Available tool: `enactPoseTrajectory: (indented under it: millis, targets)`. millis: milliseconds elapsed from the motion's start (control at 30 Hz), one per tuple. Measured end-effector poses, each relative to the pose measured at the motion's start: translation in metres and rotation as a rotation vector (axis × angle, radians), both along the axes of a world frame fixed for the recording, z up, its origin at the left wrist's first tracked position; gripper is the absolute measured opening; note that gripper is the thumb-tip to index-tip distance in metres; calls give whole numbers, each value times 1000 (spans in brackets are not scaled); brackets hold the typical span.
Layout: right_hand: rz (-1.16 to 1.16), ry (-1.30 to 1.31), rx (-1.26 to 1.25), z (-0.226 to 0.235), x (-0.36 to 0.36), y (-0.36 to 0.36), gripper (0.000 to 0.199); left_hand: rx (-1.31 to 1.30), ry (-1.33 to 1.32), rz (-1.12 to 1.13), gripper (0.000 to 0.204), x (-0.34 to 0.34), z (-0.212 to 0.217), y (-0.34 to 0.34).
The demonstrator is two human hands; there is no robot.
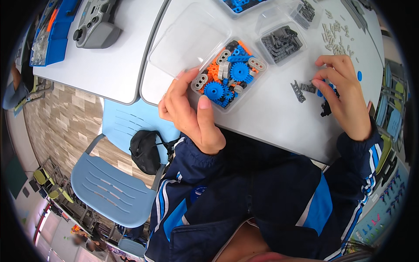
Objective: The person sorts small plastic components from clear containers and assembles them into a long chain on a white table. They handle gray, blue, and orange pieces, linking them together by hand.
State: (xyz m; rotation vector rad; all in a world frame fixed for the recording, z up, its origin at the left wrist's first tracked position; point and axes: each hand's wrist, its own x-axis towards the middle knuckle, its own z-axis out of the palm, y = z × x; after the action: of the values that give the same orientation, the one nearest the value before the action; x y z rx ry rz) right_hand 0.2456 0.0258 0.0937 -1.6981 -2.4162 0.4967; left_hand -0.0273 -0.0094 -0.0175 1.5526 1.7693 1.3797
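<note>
Navy jacket (257, 174), left hand (190, 115) half-curled

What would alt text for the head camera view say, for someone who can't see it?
A person's left hand is at the left corner of a clear box of blue, orange and grey building parts, while their right hand is beside small dark grey pieces on a white table. Pale pegs lie scattered beyond.

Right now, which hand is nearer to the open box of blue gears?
Left. The left hand is at the left edge of the box of gears; the right hand is farther away, to its right, beside small grey pieces.
</note>
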Motion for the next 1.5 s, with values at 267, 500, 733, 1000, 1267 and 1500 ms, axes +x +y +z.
enactPoseTrajectory:
  millis: [267, 500, 733, 1000, 1267, 1500]
  targets:
    - [161, 118, -5, 20, -39, 0, 26, 15, -22, 45, 45, -1, -4, 0]
    - [463, 232, 99, -15, -101, 10, 34, -60, -70, 2, 53, 0, 0, 1]
    - [454, 225, 32, -22, -106, 11, 30, -39, 27, 7, 52, -3, 0, 0]
    - [445, 231, 41, -29, -110, 14, 29, -9, 68, -23, 49, -2, 1, 2]
    - [415, 299, -26, -19, -98, 23, 22, 43, 89, -19, 40, -2, -3, 3]
    - [257, 300, -126, 9, -56, 17, 17, 40, 76, 13, 40, 0, -4, 2]
